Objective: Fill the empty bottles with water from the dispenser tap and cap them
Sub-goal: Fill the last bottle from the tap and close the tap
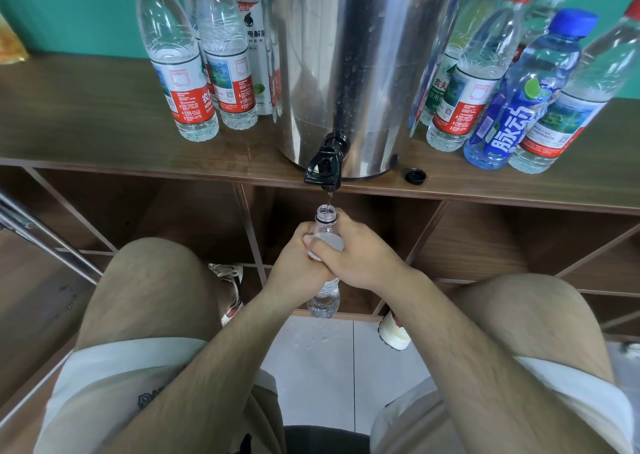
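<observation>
Below the front edge of the tabletop (104, 131), held a clear bottle (325, 297) upright, its uncapped mouth directly under the black tap (323, 166) of the steel dispenser (349, 55). Recorded a thin water stream (329, 197) falling from the spout into the neck. Gripped the bottle mid-body with left hand (296, 263) and right hand (362, 257) pressed one against the other, fingers (349, 226) of both clenched round it and thumbs on the near side. Saw only the neck above the grip and the base below it; could not tell the fill level. Noted a loose black cap (415, 176) lying on the tabletop just right of the dispenser base. Logged capped bottles standing on both sides of the dispenser. Left: a red-capped cluster (180, 65), with a black-capped white-labelled bottle (254, 37) behind it. Right: a mixed cluster (474, 82), with a blue-capped bottle (516, 107) at its front. Noted droplets on the floor tiles (318, 342) beneath the held bottle.
</observation>
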The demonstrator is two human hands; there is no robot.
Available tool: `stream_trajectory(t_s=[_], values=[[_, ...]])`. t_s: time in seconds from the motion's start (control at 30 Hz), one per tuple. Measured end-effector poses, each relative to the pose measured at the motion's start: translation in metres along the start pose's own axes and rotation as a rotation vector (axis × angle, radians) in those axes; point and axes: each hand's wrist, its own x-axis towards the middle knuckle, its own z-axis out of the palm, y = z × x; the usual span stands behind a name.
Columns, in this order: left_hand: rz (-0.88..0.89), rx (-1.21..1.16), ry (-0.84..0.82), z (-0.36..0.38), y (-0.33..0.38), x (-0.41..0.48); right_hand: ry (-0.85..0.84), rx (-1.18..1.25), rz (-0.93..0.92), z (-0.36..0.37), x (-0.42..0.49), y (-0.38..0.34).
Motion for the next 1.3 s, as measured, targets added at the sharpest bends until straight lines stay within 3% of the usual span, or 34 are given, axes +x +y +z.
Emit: stream_trajectory(t_s=[0.9,1.3], values=[[0.014,-0.005,0.010,0.000,-0.001,0.000,0.012,-0.012,0.005,0.003,0.001,0.002],[0.066,-0.034,0.024,-0.003,0.011,-0.004,0.111,0.029,0.038,0.002,-0.002,-0.007]])
